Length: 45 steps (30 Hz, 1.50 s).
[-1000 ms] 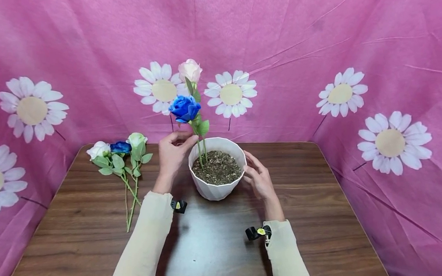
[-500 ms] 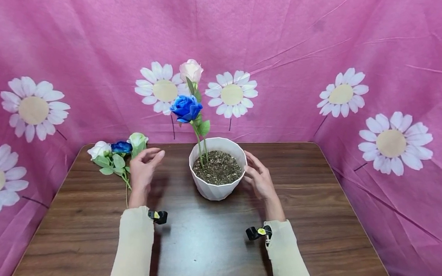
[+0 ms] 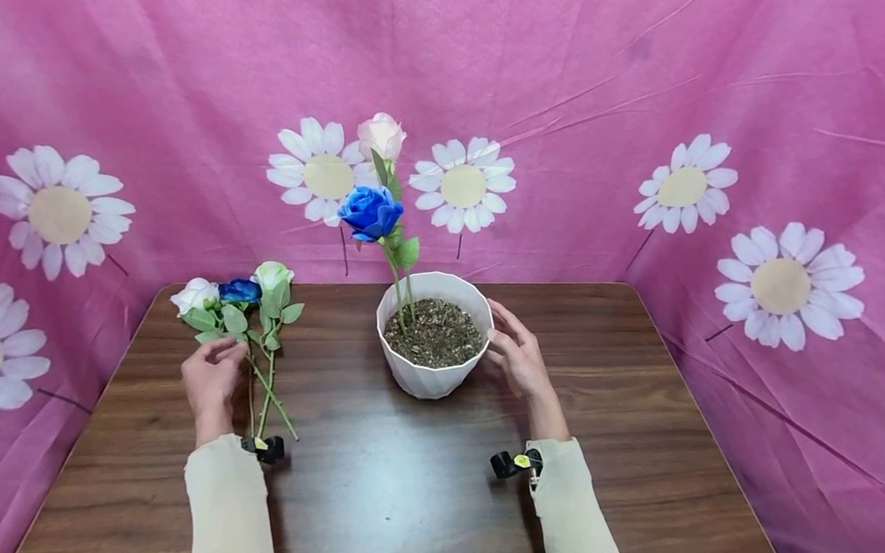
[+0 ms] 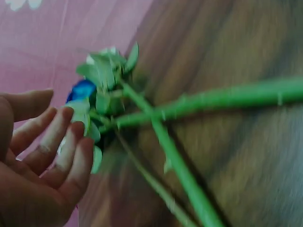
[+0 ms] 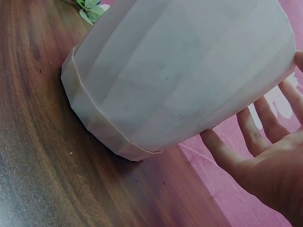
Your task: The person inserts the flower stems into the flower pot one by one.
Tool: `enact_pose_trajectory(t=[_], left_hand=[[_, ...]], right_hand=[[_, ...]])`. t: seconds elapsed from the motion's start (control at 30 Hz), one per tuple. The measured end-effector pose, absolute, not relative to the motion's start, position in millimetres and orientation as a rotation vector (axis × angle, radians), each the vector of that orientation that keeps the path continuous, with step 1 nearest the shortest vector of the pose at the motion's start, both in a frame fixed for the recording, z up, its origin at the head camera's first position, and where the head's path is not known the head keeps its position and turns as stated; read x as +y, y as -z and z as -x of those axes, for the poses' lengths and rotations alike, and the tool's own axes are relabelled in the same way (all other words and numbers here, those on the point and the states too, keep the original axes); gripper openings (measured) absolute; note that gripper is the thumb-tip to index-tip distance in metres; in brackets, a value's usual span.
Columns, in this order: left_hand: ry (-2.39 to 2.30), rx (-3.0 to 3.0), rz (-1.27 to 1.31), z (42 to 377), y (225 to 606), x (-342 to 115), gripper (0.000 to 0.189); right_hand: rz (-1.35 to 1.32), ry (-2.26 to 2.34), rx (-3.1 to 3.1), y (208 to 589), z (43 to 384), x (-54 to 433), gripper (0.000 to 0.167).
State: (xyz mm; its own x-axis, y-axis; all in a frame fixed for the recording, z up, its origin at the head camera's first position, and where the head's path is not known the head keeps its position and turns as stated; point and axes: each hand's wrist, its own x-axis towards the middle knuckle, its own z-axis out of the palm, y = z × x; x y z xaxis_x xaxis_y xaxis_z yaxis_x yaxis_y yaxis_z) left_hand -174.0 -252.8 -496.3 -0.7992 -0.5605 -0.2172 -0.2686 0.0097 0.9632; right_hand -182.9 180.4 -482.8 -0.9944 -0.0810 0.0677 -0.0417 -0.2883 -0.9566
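Note:
Three cut roses lie on the table at the left: a white rose (image 3: pixel 196 295), a dark blue rose (image 3: pixel 240 290) and a pale green-white rose (image 3: pixel 272 275), their stems (image 3: pixel 269 384) crossing. My left hand (image 3: pixel 211 376) is beside the stems, just below the leaves (image 4: pixel 102 71); its fingers are loosely bent, with nothing between them. A white faceted pot (image 3: pixel 436 381) holds soil (image 3: pixel 438 335), in which a bright blue rose (image 3: pixel 371 213) and a pale pink rose (image 3: pixel 381 138) stand upright. My right hand (image 3: pixel 520 352) touches the pot's right side, fingertips along its wall (image 5: pixel 189 61).
The brown wooden table (image 3: pixel 394 496) is bounded by a pink cloth (image 3: pixel 552 70) printed with large daisies at the back and sides. A black wrist camera (image 3: pixel 271 449) sits at the left sleeve, another camera (image 3: pixel 503 465) at the right.
My left hand has left the standing blue rose's stem and moved left and toward me, past the pot, to the lying roses. The right hand stays at the pot.

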Motion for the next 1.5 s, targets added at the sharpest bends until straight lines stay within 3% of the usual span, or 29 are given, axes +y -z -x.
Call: enact_pose_trajectory(t=[0.2, 0.6, 0.9, 1.03, 1.5], left_hand=[[1.804, -2.400, -0.844, 172, 505, -259, 0.047], [2.009, -2.091, -1.026, 182, 523, -271, 0.049], [2.195, -1.702, -1.008, 186, 525, -270, 0.018], [2.327, -1.474, -0.935, 185, 521, -268, 0.026], [2.744, -0.821, -0.554, 184, 462, -245, 0.026]], right_hand=[[0.150, 2.499, 1.868, 485, 184, 181, 0.058], [0.157, 2.507, 1.850, 488, 184, 179, 0.059], [0.144, 2.500, 1.844, 487, 183, 179, 0.059], [0.148, 2.500, 1.847, 486, 183, 179, 0.059], [0.138, 2.503, 1.859, 486, 183, 180, 0.058]])
